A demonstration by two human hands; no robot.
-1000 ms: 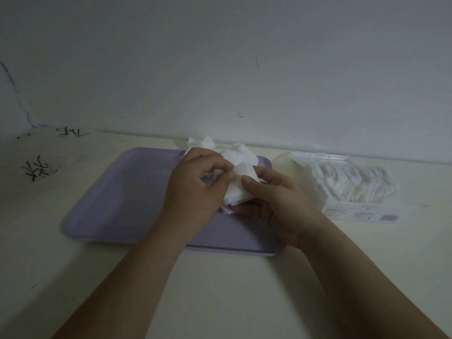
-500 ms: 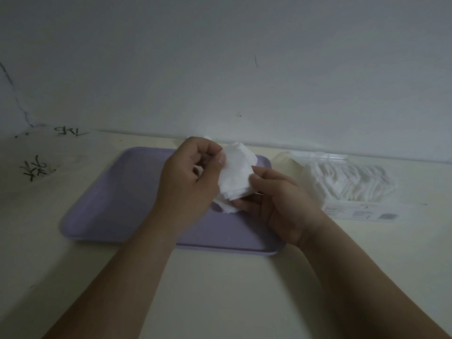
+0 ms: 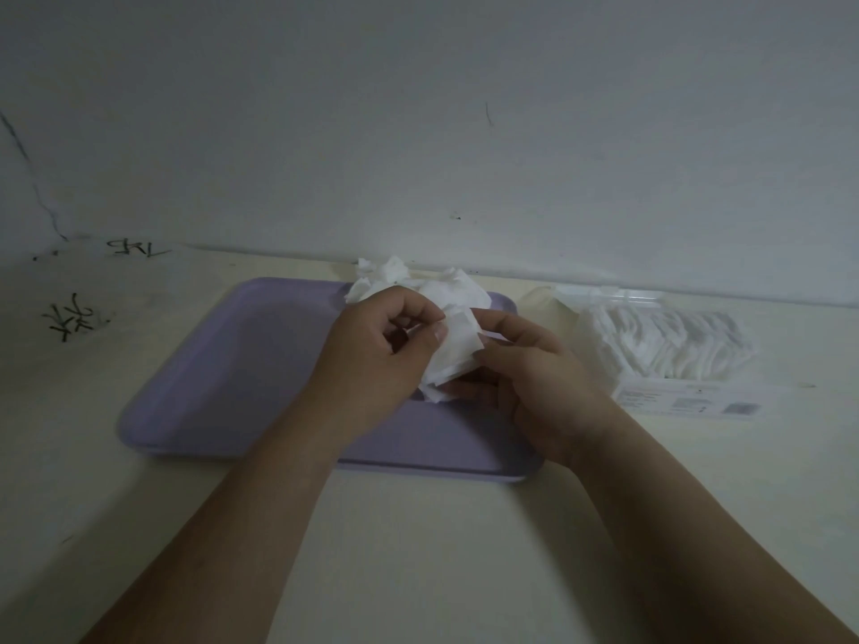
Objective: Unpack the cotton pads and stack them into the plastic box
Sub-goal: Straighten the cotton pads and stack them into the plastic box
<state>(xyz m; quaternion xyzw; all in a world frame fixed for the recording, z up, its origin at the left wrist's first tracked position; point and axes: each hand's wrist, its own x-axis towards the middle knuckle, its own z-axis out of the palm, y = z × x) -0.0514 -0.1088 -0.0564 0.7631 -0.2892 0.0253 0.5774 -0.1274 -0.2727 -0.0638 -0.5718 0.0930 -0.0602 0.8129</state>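
Observation:
Both hands hold a small stack of white cotton pads (image 3: 453, 360) above the right half of a lilac tray (image 3: 232, 364). My left hand (image 3: 376, 364) pinches the stack's left edge between thumb and fingers. My right hand (image 3: 534, 378) supports it from below and the right. More loose pads (image 3: 418, 283) lie heaped at the tray's far edge, partly hidden behind my fingers. To the right lies a clear plastic pack of cotton pads (image 3: 669, 346) with a white label at its front.
The tray and the pack rest on a cream table (image 3: 418, 550) against a white wall. Black scribbles (image 3: 74, 318) mark the table at far left. A clear strip of plastic (image 3: 609, 295) lies behind the pack.
The stack of pads has been shifted slightly between the hands over the tray. The loose heap behind shows again above my left hand.

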